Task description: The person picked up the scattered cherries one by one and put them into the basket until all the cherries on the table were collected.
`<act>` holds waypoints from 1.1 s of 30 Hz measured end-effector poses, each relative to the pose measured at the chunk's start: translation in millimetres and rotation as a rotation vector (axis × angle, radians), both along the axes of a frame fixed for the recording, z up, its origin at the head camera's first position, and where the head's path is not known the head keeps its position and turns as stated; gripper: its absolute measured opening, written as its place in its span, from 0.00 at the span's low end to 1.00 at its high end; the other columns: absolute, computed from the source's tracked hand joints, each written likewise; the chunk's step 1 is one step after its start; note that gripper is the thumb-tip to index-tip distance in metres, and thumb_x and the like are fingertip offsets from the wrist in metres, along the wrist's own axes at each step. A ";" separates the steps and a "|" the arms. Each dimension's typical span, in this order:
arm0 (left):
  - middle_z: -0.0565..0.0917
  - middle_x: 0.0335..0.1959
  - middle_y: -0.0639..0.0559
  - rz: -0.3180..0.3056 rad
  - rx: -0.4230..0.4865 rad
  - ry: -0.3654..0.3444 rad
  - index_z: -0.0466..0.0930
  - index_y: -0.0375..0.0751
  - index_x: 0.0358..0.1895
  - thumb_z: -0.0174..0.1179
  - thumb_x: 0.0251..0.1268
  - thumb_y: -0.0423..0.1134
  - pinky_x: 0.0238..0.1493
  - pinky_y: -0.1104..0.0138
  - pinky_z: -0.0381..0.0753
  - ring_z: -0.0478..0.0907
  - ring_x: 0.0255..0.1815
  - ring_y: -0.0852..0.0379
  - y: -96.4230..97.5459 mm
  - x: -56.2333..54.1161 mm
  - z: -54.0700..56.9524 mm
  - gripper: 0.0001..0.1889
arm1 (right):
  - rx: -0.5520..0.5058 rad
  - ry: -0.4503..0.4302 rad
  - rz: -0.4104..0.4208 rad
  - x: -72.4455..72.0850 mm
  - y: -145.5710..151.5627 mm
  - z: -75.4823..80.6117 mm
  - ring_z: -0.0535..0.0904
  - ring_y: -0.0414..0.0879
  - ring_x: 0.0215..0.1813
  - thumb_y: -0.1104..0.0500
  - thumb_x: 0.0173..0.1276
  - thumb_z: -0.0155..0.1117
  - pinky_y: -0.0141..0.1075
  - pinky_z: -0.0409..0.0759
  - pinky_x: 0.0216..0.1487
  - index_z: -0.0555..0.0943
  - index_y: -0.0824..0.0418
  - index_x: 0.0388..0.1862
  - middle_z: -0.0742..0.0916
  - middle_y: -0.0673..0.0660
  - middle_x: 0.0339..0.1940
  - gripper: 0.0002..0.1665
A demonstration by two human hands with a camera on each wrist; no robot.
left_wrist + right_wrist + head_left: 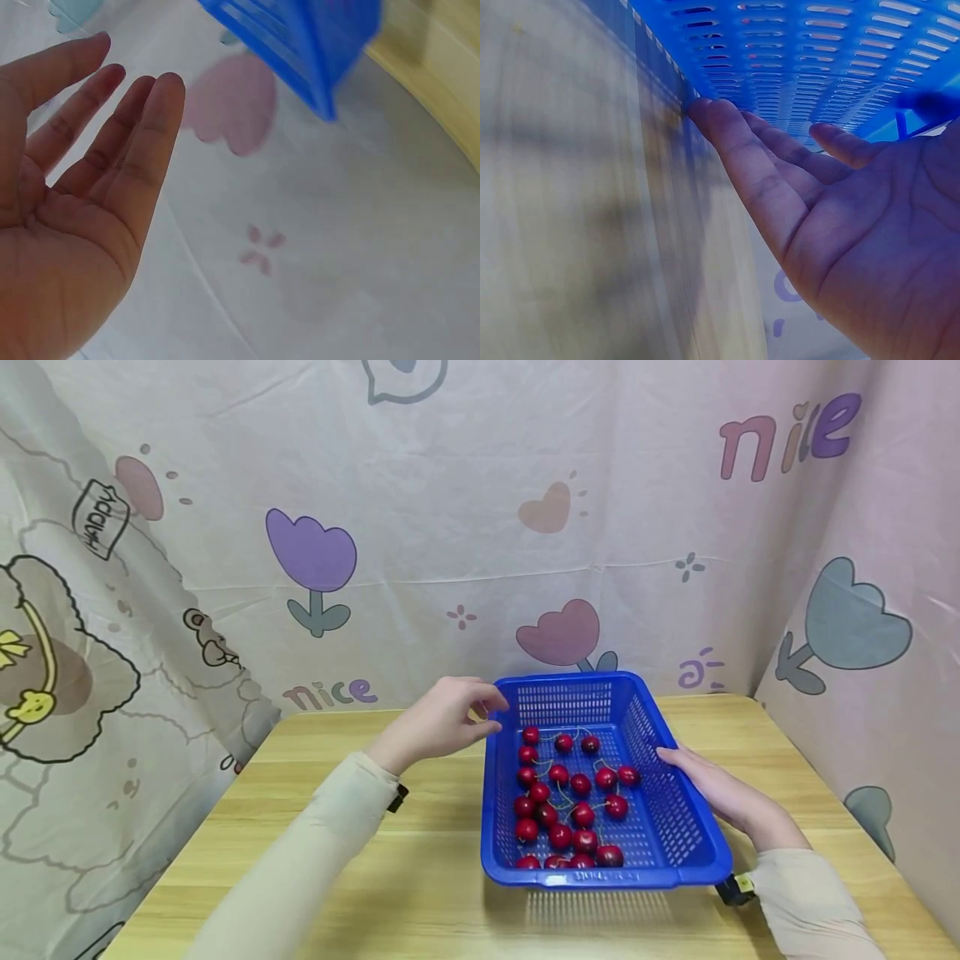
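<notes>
A blue plastic basket (573, 878) with perforated walls stands at the middle right of the head view, holding several dark red cherries (581, 785) with stems, mostly towards its left side. My left hand (453, 718) hovers by the basket's left rim, with nothing in its grasp. Its fingers are loosely bent in the left wrist view, apart from the basket. At the right wall, my right hand (720, 789) lies along the outside, one fingertip at the rim. The right wrist view shows its fingers (742, 161) extended against the lower wall, nothing between them.
A light wooden table (397, 877) lies beneath the basket. A printed cloth (442, 527) hangs behind and along both sides. Dark wrist devices (399, 798) show at both sleeves.
</notes>
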State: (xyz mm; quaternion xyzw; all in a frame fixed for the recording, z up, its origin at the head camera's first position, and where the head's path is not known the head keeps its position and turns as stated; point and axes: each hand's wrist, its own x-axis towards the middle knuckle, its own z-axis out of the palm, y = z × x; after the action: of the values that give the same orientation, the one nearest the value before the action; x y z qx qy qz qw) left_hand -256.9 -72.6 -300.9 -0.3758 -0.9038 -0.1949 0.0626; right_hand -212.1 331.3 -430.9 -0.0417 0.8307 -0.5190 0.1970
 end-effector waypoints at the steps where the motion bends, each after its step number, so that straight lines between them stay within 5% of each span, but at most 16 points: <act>1: 0.91 0.48 0.49 0.017 0.008 -0.001 0.90 0.42 0.51 0.72 0.70 0.35 0.48 0.65 0.91 0.89 0.48 0.53 -4.8 -2.9 -1.1 0.09 | 0.002 -0.001 -0.002 0.0 0.2 0.1 0.86 0.61 0.66 0.30 0.85 0.37 0.65 0.81 0.70 0.32 0.54 0.91 0.66 0.78 0.82 0.52; 19: 0.91 0.45 0.41 0.305 0.032 -0.140 0.88 0.35 0.51 0.67 0.72 0.32 0.55 0.51 0.89 0.88 0.47 0.46 -90.1 -56.8 -45.0 0.09 | 0.006 -0.004 -0.008 -0.7 -0.5 -0.4 0.85 0.62 0.66 0.31 0.86 0.36 0.63 0.82 0.69 0.33 0.56 0.91 0.65 0.79 0.82 0.51; 33: 0.88 0.45 0.38 0.494 -0.073 -0.203 0.88 0.31 0.52 0.68 0.68 0.31 0.57 0.48 0.86 0.84 0.47 0.44 -121.9 -86.9 -91.3 0.12 | -0.006 -0.011 -0.008 -0.9 -0.7 -0.1 0.86 0.60 0.65 0.30 0.86 0.37 0.60 0.85 0.67 0.33 0.54 0.91 0.66 0.78 0.82 0.51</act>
State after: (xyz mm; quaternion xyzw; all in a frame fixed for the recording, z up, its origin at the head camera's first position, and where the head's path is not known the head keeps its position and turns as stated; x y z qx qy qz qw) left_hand -343.8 -194.5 -392.2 -0.1242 -0.9762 -0.1778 0.0039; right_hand -213.0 330.6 -431.0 -0.0359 0.8282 -0.5227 0.1993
